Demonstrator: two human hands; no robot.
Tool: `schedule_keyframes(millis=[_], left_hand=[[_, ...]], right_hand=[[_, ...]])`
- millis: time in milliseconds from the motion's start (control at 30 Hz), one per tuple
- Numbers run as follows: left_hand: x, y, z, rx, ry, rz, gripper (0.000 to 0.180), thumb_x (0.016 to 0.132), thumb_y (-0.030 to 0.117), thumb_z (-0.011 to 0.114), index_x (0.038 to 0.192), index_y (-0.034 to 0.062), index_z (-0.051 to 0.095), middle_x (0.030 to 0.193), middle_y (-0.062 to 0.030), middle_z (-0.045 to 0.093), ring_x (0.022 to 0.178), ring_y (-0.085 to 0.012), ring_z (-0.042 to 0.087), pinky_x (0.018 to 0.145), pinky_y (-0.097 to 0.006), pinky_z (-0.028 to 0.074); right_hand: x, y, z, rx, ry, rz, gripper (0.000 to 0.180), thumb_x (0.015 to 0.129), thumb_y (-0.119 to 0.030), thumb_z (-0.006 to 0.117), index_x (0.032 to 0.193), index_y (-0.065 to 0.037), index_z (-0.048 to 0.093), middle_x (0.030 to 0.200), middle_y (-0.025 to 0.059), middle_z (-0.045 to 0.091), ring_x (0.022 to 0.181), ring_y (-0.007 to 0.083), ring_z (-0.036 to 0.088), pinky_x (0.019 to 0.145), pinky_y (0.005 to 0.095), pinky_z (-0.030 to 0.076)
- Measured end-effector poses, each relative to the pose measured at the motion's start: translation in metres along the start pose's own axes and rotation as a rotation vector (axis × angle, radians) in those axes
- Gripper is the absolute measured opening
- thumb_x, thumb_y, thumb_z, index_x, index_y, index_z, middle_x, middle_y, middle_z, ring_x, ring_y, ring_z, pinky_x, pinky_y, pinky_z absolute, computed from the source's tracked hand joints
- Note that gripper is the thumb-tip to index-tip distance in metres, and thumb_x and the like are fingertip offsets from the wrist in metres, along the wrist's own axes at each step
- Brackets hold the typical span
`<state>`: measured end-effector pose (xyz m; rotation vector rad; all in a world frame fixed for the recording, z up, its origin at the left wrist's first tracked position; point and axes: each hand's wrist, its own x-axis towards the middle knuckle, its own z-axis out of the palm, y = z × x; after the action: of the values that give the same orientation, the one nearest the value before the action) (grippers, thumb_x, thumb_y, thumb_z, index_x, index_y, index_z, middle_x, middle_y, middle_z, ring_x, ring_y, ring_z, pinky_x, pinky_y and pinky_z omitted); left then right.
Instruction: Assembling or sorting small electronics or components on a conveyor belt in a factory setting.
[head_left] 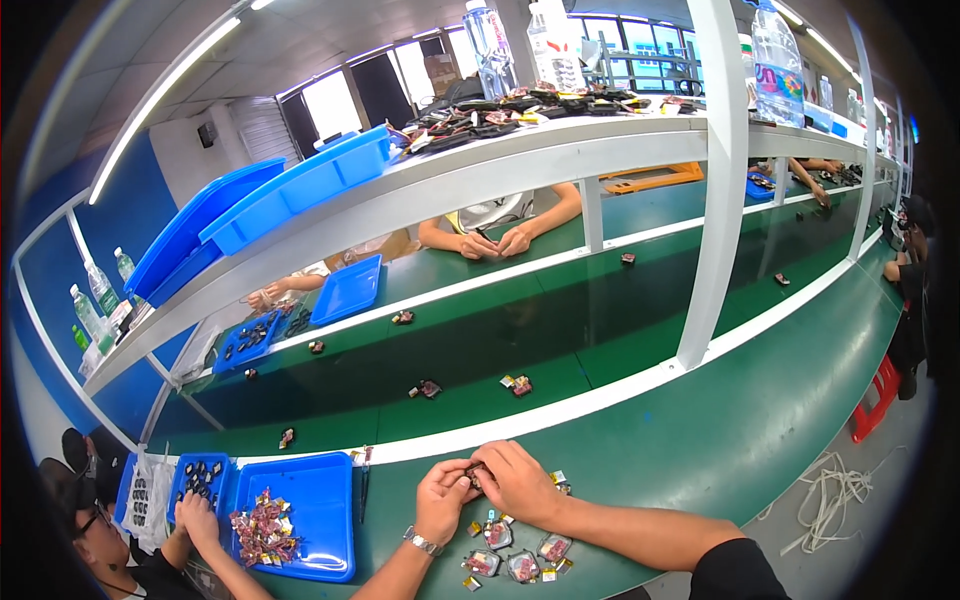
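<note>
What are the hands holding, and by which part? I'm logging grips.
Left hand and right hand pinch one small dark part between fingertips; which part is gripped cannot be told.

Green workbench (760,420), blue tray (320,515), white shelf frame (715,180)

- A single head-worn fisheye view is given, looking down and forward over a green workbench (700,440).
- The left hand (445,497) and right hand (518,482) are seen close, at 6 o'clock.
- The white shelf (520,160), bent by the lens, is set at 12 o'clock.
- The rim is darkened, so details there are perhaps unreliable.
</note>
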<state>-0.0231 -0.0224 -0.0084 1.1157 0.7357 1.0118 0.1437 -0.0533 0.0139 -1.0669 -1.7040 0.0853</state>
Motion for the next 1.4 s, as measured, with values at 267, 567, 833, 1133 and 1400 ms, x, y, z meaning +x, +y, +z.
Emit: schedule_keyframes(millis=[267, 567, 833, 1133, 1400], left_hand=[[0.002, 0.01, 0.007, -0.061, 0.01, 0.033, 0.026, 0.093, -0.002, 0.051, 0.118, -0.0006, 0.049, 0.122, -0.0174, 0.059, 0.108, -0.0267, 0.061, 0.087, -0.037, 0.056], [0.008, 0.009, -0.001, -0.085, -0.032, 0.021, 0.022, 0.092, -0.003, 0.049, 0.114, -0.0059, 0.051, 0.118, -0.0239, 0.06, 0.103, -0.0329, 0.065, 0.084, -0.039, 0.057], [0.001, 0.01, -0.004, -0.01, -0.015, 0.019, 0.019, 0.094, 0.001, 0.051, 0.112, -0.0062, 0.052, 0.11, -0.0204, 0.063, 0.091, -0.0247, 0.067, 0.074, -0.033, 0.058], [0.009, 0.026, -0.02, -0.024, -0.143, -0.142, 0.045, 0.101, 0.03, 0.044, 0.13, -0.0042, 0.046, 0.112, -0.0149, 0.063, 0.091, -0.018, 0.062, 0.078, -0.032, 0.053], [0.007, 0.024, -0.019, -0.031, -0.326, -0.229, 0.038, 0.1, 0.023, 0.05, 0.13, -0.0004, 0.051, 0.114, -0.0092, 0.062, 0.098, -0.016, 0.062, 0.082, -0.032, 0.055]], right_hand=[[0.014, 0.017, -0.007, 0.327, -0.118, 0.34, 0.016, 0.081, -0.003, 0.066, 0.097, -0.004, 0.062, 0.095, 0.0121, 0.06, 0.079, 0.0235, 0.063, 0.068, 0.0334, 0.051], [0.055, 0.189, -0.089, -0.446, 0.167, 0.627, 0.016, 0.074, -0.009, 0.072, 0.088, -0.003, 0.067, 0.09, 0.0128, 0.063, 0.087, 0.0311, 0.06, 0.08, 0.0401, 0.049], [0.049, 0.124, -0.011, -0.638, -0.089, 0.503, 0.054, 0.074, -0.029, 0.077, 0.109, 0.004, 0.051, 0.1, 0.0211, 0.056, 0.098, 0.0384, 0.054, 0.087, 0.0446, 0.045], [0.037, 0.026, -0.041, 0.156, -0.429, 0.156, 0.058, 0.076, -0.009, 0.072, 0.129, -0.006, 0.049, 0.118, 0.0098, 0.061, 0.115, 0.029, 0.049, 0.101, 0.0389, 0.04], [0.027, -0.002, -0.041, 0.167, -0.681, 0.058, 0.052, 0.078, -0.01, 0.07, 0.128, -0.007, 0.052, 0.117, 0.0126, 0.057, 0.113, 0.0301, 0.051, 0.098, 0.0383, 0.043]])
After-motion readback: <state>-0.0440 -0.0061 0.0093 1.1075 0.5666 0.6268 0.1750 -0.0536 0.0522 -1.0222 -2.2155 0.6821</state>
